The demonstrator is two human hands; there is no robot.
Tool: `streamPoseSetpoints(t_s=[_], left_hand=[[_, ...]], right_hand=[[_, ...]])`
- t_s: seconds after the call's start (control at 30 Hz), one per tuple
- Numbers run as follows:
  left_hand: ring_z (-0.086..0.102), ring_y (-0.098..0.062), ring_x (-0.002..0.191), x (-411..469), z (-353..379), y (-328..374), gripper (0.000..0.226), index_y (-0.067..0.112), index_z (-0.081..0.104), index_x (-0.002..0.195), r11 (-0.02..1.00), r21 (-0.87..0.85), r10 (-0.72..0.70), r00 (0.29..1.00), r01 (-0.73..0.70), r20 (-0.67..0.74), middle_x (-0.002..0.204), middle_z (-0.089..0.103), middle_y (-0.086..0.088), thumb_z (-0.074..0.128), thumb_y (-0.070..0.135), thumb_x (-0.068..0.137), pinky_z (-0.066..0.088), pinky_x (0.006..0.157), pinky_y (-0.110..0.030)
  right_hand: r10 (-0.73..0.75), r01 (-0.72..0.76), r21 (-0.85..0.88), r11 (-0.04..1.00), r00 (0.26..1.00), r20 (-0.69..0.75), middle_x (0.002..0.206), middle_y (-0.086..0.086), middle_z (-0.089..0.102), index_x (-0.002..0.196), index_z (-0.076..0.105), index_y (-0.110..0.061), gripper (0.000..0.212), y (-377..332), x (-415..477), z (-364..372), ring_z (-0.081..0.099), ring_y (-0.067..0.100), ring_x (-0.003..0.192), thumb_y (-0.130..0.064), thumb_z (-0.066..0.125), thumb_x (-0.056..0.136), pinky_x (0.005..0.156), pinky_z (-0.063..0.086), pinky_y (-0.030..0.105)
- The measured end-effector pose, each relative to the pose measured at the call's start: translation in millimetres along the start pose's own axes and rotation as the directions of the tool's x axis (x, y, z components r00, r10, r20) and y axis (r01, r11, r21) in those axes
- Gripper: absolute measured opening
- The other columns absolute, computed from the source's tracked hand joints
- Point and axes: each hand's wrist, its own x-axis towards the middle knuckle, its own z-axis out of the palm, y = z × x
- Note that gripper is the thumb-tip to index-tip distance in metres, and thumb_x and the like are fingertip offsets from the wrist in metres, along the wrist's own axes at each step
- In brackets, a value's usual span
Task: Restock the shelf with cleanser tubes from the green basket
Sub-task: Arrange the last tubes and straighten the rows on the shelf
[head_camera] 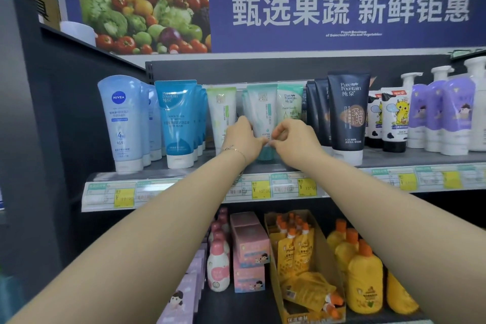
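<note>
A: Where's the tube?
B: The pale teal plastic cleanser tube (263, 110) is on the grey metal upper shelf (389, 158), upright, cap down, at the front of its lane. It sits between a white tube with green print (222, 113) and a mint-green Pure Fountain tube (289, 104).
A: Grip?
B: Both hands are on it, low down. The left hand (242, 139) has its fingers wrapped round the tube's left edge. The right hand (293, 143) pinches thumb to forefinger at the lower right, near the teal cap. Its other fingers are curled; can't tell if they touch.
A: Why two hands?
B: My read: it's a tall soft tube on a small cap, so it tips easily. Left steadies, right squares the base so the label faces out.
A: Seated?
B: The cap is mostly hidden by the hands, so I can't tell. Looks like placing, neither hand letting go yet.
A: Risk?
B: Tight lane. Nudge a neighbour and it could topple toward the dark navy tubes (348, 113) on the right.
A: Basket?
B: Green basket is not in view.
</note>
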Motion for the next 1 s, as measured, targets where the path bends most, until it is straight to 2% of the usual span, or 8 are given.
streamPoseSetpoints(t_s=[0.07, 0.13, 0.3, 0.5, 0.77, 0.87, 0.93, 1.0], left_hand=[[0.053, -0.022, 0.092, 1, 1, -2, 0.037, 0.007, 0.051, 0.111, 0.997, 0.069, -0.022, 1.000, 0.020, 0.021, 0.110, 0.058, -0.009, 0.070, 0.024, 0.085, 0.043, 0.075, -0.029], [0.055, -0.024, 0.096, 2, 1, -4, 0.034, 0.006, 0.053, 0.111, 0.994, 0.106, -0.034, 0.999, 0.032, 0.018, 0.112, 0.060, -0.011, 0.069, 0.023, 0.086, 0.040, 0.075, -0.028], [0.057, -0.028, 0.103, 3, 4, -5, 0.033, 0.005, 0.054, 0.113, 0.986, 0.161, -0.029, 0.999, 0.032, -0.025, 0.115, 0.060, -0.014, 0.066, 0.021, 0.087, 0.041, 0.077, -0.029], [0.058, -0.029, 0.104, 4, 6, -6, 0.032, 0.004, 0.055, 0.113, 0.980, 0.198, -0.023, 0.999, 0.029, -0.032, 0.115, 0.061, -0.015, 0.065, 0.020, 0.088, 0.043, 0.078, -0.030], [0.059, -0.028, 0.103, 0, 5, -5, 0.032, 0.004, 0.056, 0.113, 0.976, 0.213, -0.034, 0.999, 0.039, -0.026, 0.115, 0.060, -0.015, 0.066, 0.019, 0.087, 0.044, 0.077, -0.030], [0.058, -0.030, 0.102, -6, 3, -2, 0.034, 0.004, 0.051, 0.115, 0.983, 0.174, -0.041, 0.998, 0.049, -0.047, 0.114, 0.058, -0.014, 0.064, 0.017, 0.086, 0.047, 0.076, -0.032], [0.058, -0.031, 0.098, -12, 0, 2, 0.034, 0.005, 0.045, 0.113, 0.989, 0.144, -0.035, 0.996, 0.047, -0.084, 0.108, 0.056, -0.014, 0.062, 0.017, 0.087, 0.049, 0.076, -0.036], [0.058, -0.029, 0.090, -18, -3, 6, 0.028, 0.010, 0.043, 0.110, 0.983, 0.182, 0.009, 0.990, 0.016, -0.137, 0.101, 0.057, -0.011, 0.058, 0.019, 0.088, 0.052, 0.075, -0.039]], right_hand=[[0.006, -0.005, -0.012, 1.000, 0.999, 0.037, 0.101, 0.004, 0.063, 0.091, 0.061, -0.021, 0.011, 1, 1, 0, 0.058, 0.021, 0.093, -0.012, 0.064, 0.085, 0.078, 0.047, 0.030], [0.007, -0.006, -0.025, 1.000, 0.998, 0.070, 0.104, 0.004, 0.064, 0.094, 0.061, -0.022, 0.015, 2, 2, 1, 0.059, 0.021, 0.097, -0.010, 0.062, 0.084, 0.079, 0.046, 0.028], [-0.012, 0.014, -0.024, 1.000, 0.995, 0.103, 0.107, 0.002, 0.066, 0.097, 0.064, -0.023, 0.020, 4, 4, 2, 0.059, 0.019, 0.102, -0.009, 0.063, 0.084, 0.084, 0.047, 0.027], [-0.038, 0.042, -0.036, 0.998, 0.994, 0.102, 0.106, 0.000, 0.067, 0.096, 0.064, -0.026, 0.019, 5, 3, 2, 0.059, 0.017, 0.100, -0.011, 0.063, 0.084, 0.083, 0.046, 0.027], [-0.058, 0.063, -0.042, 0.997, 0.994, 0.098, 0.104, -0.001, 0.067, 0.094, 0.062, -0.028, 0.016, 5, 2, 3, 0.060, 0.017, 0.099, -0.015, 0.064, 0.085, 0.089, 0.050, 0.034], [-0.077, 0.081, -0.050, 0.995, 0.995, 0.068, 0.101, -0.003, 0.067, 0.096, 0.063, -0.026, 0.013, 5, -2, 3, 0.060, 0.016, 0.095, -0.018, 0.061, 0.086, 0.085, 0.050, 0.032], [-0.082, 0.082, -0.060, 0.995, 0.997, 0.003, 0.097, -0.003, 0.065, 0.096, 0.064, -0.025, 0.011, 3, -6, 3, 0.060, 0.017, 0.092, -0.021, 0.058, 0.087, 0.081, 0.052, 0.034], [-0.104, 0.092, -0.128, 0.988, 0.991, -0.086, 0.092, -0.002, 0.065, 0.093, 0.062, -0.024, 0.011, -1, -13, 2, 0.060, 0.020, 0.087, -0.024, 0.053, 0.088, 0.076, 0.052, 0.035]])
